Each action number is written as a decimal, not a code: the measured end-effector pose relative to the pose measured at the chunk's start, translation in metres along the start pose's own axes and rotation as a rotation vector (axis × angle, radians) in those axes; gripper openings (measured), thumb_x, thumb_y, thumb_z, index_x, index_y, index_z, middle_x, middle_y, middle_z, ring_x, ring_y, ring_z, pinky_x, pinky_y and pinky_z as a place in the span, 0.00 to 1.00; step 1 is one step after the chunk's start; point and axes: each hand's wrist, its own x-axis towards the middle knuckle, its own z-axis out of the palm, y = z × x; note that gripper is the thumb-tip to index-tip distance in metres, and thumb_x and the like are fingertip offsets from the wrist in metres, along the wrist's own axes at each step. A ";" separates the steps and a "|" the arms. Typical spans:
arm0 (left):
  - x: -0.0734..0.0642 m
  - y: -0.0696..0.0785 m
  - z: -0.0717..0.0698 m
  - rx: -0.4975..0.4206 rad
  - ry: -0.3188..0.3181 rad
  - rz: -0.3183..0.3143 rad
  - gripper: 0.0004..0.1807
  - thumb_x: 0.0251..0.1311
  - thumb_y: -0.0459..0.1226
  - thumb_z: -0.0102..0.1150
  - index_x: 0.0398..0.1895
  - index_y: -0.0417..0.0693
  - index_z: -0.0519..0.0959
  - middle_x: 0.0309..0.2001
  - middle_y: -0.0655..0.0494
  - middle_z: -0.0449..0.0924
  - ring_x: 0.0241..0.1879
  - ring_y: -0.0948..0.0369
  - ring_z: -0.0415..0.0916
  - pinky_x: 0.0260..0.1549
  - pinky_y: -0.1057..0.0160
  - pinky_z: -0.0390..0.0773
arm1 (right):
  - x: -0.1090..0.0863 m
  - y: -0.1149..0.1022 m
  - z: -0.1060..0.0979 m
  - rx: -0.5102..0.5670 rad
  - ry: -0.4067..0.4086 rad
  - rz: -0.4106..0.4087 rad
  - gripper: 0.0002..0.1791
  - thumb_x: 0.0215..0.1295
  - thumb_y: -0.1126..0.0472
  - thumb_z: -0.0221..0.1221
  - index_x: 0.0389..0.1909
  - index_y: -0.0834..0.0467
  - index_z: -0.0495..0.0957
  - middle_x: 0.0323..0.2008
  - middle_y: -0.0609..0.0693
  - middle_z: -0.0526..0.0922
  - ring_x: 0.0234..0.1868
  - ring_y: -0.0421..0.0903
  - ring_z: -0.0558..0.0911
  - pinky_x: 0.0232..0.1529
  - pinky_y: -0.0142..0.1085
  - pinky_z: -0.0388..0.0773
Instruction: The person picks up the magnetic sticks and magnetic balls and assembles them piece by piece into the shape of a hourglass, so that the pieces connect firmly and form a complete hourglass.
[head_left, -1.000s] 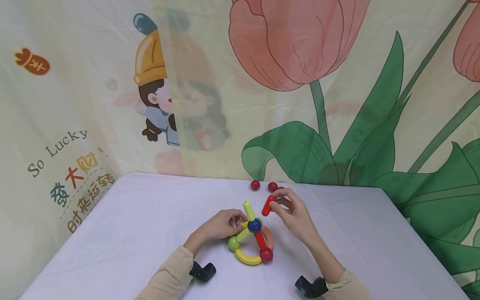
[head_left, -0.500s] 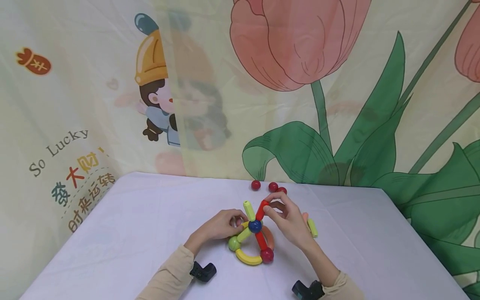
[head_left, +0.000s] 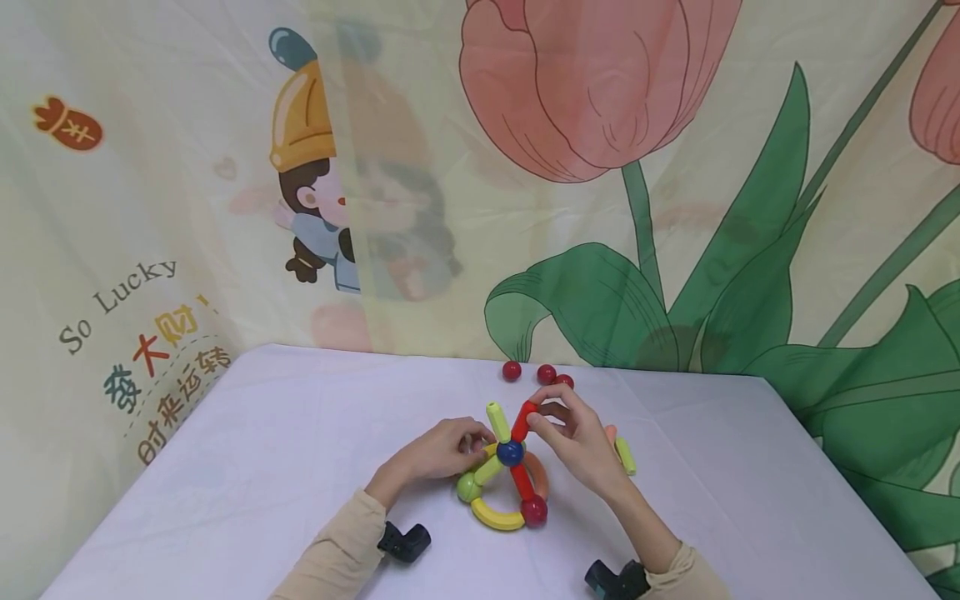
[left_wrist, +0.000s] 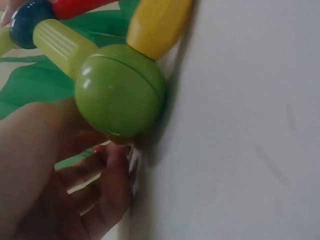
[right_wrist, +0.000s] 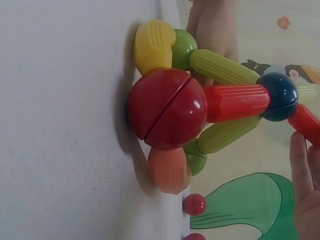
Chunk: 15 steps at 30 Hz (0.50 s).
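A frame of magnetic building sticks and balls stands on the table. Its blue ball (head_left: 510, 452) sits on top, joined by straight sticks to a green ball (left_wrist: 120, 90), a red ball (right_wrist: 167, 108) and another green ball behind. A yellow curved stick (head_left: 497, 515) links two lower balls. My left hand (head_left: 442, 450) grips the frame at its back left, fingertips partly hidden behind the green ball in the left wrist view. Between thumb and fingers, my right hand (head_left: 577, 433) pinches a red stick (head_left: 523, 422), whose lower end meets the blue ball. Beside it, a light green stick (head_left: 497, 422) points upward.
Several loose red balls (head_left: 512, 371) lie at the table's back edge. To the right of my right hand are a loose light green stick (head_left: 626, 456) and an orange piece (head_left: 611, 433). A printed curtain (head_left: 420, 317) hangs behind the white table (head_left: 300, 467).
My right hand has moved left and brought the red stick from beside the frame onto the blue ball. The loose pieces on the right have come into sight. My left hand stays put.
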 end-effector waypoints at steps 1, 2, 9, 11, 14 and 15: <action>-0.001 0.002 -0.002 0.007 0.007 0.007 0.11 0.63 0.36 0.53 0.48 0.50 0.79 0.33 0.60 0.74 0.31 0.65 0.70 0.29 0.70 0.72 | 0.000 0.000 0.000 -0.005 0.002 0.000 0.16 0.61 0.59 0.61 0.49 0.52 0.70 0.47 0.52 0.75 0.51 0.51 0.79 0.47 0.31 0.79; -0.002 0.004 -0.004 0.007 0.016 0.013 0.12 0.64 0.35 0.50 0.48 0.50 0.79 0.35 0.60 0.74 0.33 0.64 0.70 0.32 0.69 0.72 | 0.000 0.000 -0.001 -0.011 0.003 -0.001 0.16 0.61 0.59 0.61 0.49 0.52 0.70 0.47 0.51 0.75 0.51 0.50 0.79 0.47 0.30 0.79; -0.010 0.015 -0.015 -0.108 -0.048 0.125 0.22 0.63 0.37 0.38 0.58 0.48 0.74 0.61 0.53 0.72 0.63 0.54 0.66 0.60 0.49 0.67 | 0.000 0.000 -0.001 -0.060 0.010 0.000 0.16 0.61 0.57 0.62 0.48 0.49 0.71 0.46 0.48 0.77 0.50 0.46 0.79 0.47 0.27 0.77; -0.011 0.019 -0.014 -0.129 -0.096 0.136 0.24 0.66 0.45 0.40 0.61 0.47 0.71 0.66 0.51 0.67 0.69 0.52 0.59 0.64 0.46 0.62 | 0.000 -0.001 -0.001 -0.069 0.013 -0.004 0.16 0.61 0.57 0.62 0.48 0.49 0.71 0.46 0.47 0.77 0.50 0.46 0.79 0.48 0.27 0.77; -0.009 0.025 -0.006 -0.146 -0.104 0.105 0.31 0.63 0.58 0.44 0.63 0.50 0.69 0.67 0.52 0.66 0.69 0.53 0.59 0.64 0.44 0.61 | -0.001 -0.001 -0.001 -0.079 0.018 -0.018 0.16 0.61 0.56 0.62 0.49 0.49 0.71 0.46 0.47 0.77 0.50 0.45 0.79 0.48 0.27 0.76; -0.008 0.027 -0.003 -0.156 -0.091 0.104 0.32 0.62 0.59 0.46 0.62 0.51 0.70 0.65 0.55 0.68 0.68 0.54 0.60 0.64 0.45 0.62 | -0.001 -0.001 -0.002 -0.083 0.021 -0.024 0.16 0.61 0.57 0.61 0.49 0.49 0.71 0.46 0.47 0.77 0.50 0.45 0.79 0.49 0.27 0.76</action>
